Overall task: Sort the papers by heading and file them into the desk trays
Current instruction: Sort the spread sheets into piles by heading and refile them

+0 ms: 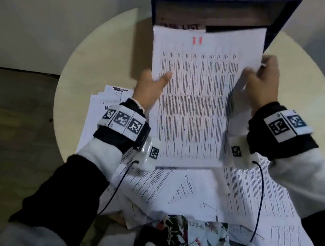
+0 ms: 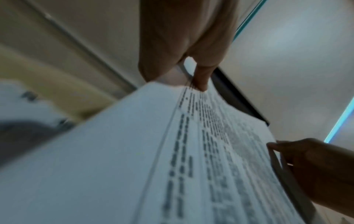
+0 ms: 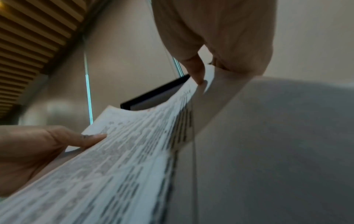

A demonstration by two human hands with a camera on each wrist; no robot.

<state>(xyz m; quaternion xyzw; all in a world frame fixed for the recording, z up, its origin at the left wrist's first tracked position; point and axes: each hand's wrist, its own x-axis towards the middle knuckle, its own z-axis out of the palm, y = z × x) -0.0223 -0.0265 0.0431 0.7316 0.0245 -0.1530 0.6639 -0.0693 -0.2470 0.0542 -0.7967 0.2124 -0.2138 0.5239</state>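
The sheet point(image 1: 194, 98) you hold is thin matt white paper, printed with dense black columns and a red mark at the top; it bends under your left hand point(image 1: 152, 88) and right hand point(image 1: 262, 83). The loose papers point(image 1: 251, 199) below are the same matt stock. The tray box point(image 1: 221, 3) has a smooth, matt dark blue surface. The round table point(image 1: 105, 51) looks smooth, pale and matt. Your cuffs point(image 1: 119, 135) are black cloth carrying white printed tags.
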